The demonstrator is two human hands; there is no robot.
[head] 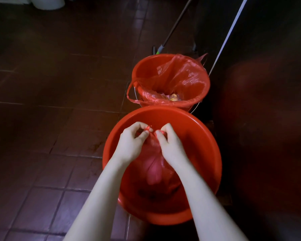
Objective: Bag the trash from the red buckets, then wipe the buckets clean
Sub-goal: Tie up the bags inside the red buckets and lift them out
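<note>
The near bucket [198, 140] is a bright, plain orange-red inside and out. The trash bag [153, 164] in it is a thin, see-through red. It is paler and pinkish where it bunches in the middle, and dark blotches show through low down. The far bucket [146, 70] is the same plain red. Its bag liner [184, 75] is a glossy translucent red with white glints on the creases. The trash [173, 97] at its bottom shows yellow and pale. The floor tiles [59, 84] are dark reddish-brown in a square grid with darker joints, turning purplish nearest the camera. One pole [170, 32] is grey with a lime-green collar, and the other pole [230, 32] is white. The tub [47, 2] at top left is white.
</note>
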